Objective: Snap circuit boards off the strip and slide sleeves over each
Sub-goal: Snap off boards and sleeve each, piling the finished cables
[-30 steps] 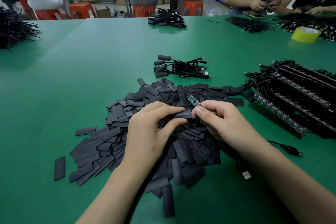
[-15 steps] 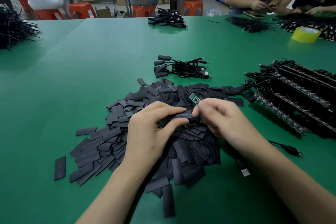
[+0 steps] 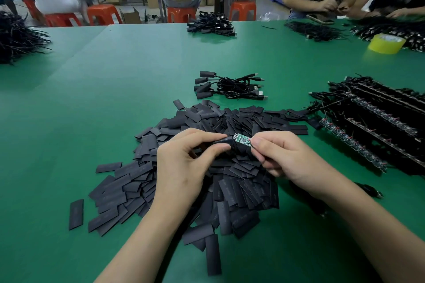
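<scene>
Mid-frame the sleeve (image 3: 224, 142) is pinched by the left hand (image 3: 184, 163), the board (image 3: 242, 141) by the right hand (image 3: 282, 156). Board's long axis is laid left-right, free end pointed at the sleeve mouth.

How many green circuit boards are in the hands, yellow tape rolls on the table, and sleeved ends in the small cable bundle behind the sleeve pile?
Green circuit board: 1
Yellow tape roll: 1
Sleeved cable ends: 4
Total: 6
</scene>
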